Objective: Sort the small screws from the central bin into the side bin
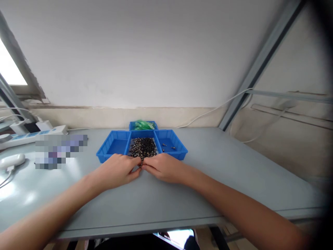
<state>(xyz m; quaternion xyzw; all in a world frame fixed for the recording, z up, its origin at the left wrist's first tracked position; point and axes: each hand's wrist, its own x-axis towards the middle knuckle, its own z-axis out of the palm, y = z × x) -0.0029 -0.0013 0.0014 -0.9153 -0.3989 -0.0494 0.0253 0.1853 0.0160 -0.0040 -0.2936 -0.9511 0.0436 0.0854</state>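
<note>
My left hand [121, 170] and my right hand [164, 168] meet at the front of the middle blue bin, fingertips pinched close together. Between them shows a small dark piece, too small to name surely. Just beyond my fingers, a heap of small dark and brass-coloured screw-like parts [143, 146] fills the middle bin. To the right, a blue bin [183, 150] holds a few loose screw-like pieces [172, 148]. The left blue bin [114, 142] shows a bare floor. Behind them, another blue bin [132, 127] contains green plastic bags [143, 125].
At the left stand a white power strip [56, 131] with plugs and a white device [12, 160] on a cable. A pixelated object [59, 151] lies nearby. The grey table [221, 156] meets a wall behind. A lit screen [178, 238] shows below the table edge.
</note>
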